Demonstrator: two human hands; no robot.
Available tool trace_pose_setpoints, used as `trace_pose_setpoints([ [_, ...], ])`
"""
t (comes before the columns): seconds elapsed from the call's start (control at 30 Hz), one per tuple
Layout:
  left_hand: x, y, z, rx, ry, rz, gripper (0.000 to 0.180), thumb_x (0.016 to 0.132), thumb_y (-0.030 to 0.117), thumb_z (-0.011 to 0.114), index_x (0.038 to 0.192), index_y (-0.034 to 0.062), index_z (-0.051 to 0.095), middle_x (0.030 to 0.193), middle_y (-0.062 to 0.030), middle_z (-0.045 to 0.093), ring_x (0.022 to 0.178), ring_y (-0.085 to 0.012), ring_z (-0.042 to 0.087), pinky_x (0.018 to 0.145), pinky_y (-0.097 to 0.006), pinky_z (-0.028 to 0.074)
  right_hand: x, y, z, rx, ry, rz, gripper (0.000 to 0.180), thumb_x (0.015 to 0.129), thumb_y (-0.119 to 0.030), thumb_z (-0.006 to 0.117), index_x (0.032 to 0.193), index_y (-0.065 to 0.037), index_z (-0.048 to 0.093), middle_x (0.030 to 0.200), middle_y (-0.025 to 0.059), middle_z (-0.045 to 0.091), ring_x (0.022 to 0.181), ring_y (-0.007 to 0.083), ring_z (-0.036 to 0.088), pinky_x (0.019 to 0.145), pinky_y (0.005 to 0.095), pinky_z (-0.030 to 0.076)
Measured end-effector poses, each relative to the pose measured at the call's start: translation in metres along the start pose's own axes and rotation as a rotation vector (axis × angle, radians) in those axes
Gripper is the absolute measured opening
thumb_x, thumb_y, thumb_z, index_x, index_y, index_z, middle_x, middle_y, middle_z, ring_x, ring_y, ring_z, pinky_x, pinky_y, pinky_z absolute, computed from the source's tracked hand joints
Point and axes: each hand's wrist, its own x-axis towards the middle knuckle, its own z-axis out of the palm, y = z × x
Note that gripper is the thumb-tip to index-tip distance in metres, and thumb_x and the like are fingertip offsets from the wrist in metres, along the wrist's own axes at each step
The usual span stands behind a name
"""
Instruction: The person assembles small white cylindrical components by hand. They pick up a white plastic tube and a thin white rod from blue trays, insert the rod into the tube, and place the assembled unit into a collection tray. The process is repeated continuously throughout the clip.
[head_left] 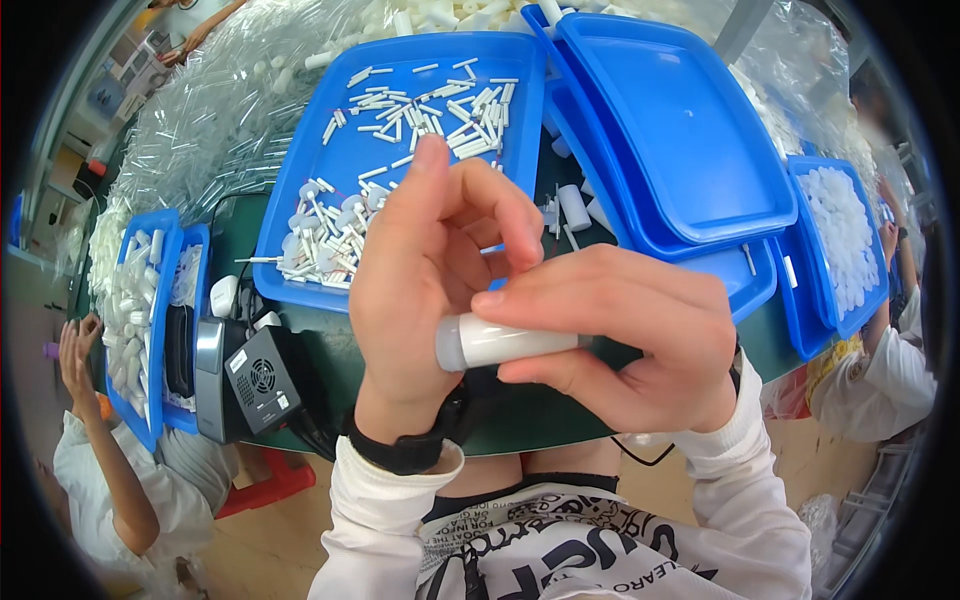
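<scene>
My right hand (650,325) pinches a white tube (515,342) between thumb and fingers, holding it nearly level in front of me. The tube's translucent grey end cap (450,343) rests against the heel of my left hand (395,270). That left hand is open, thumb up and fingers loosely curled, with nothing gripped in it. Beyond both hands, a large blue tray (315,150) carries many short white sticks (485,115) at its far side. Nearer, partly behind my left hand, lies a pile of white stick pieces with round discs (318,240).
Stacked blue trays (680,120) stand at the right, by a tray of small white pieces (840,235). At left are a black boxy device with a fan (262,375) and a tray of white tubes (135,300). Clear plastic tubes (210,130) heap behind. Other people sit at both sides.
</scene>
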Motion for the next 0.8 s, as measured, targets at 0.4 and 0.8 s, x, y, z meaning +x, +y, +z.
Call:
trace_pose_setpoints([
  [0.4, -0.003, -0.005, -0.001, 0.130, 0.079, 0.128, 0.050, 0.095, 0.028, 0.031, 0.052, 0.0043, 0.040, 0.050, -0.0057, 0.041, 0.047, -0.0137, 0.041, 0.047, -0.024, 0.033, -0.005, 0.006, 0.008, -0.080, 0.049, -0.110, 0.030, 0.063, -0.003, 0.075, 0.092, -0.002, 0.067, 0.083, 0.0091, 0.067, 0.070, 0.0197, 0.065, 0.057, 0.0241, 0.051],
  [0.8, 0.004, -0.001, -0.007, 0.237, 0.014, 0.119, 0.043, 0.094, 0.029, 0.038, 0.066, -0.0010, 0.052, 0.059, -0.0067, 0.052, 0.056, -0.0123, 0.049, 0.054, -0.022, 0.039, 0.000, 0.005, -0.004, -0.115, 0.105, -0.062, 0.030, 0.067, -0.001, 0.073, 0.095, 0.002, 0.065, 0.087, 0.0131, 0.066, 0.073, 0.0199, 0.064, 0.061, 0.0254, 0.050],
])
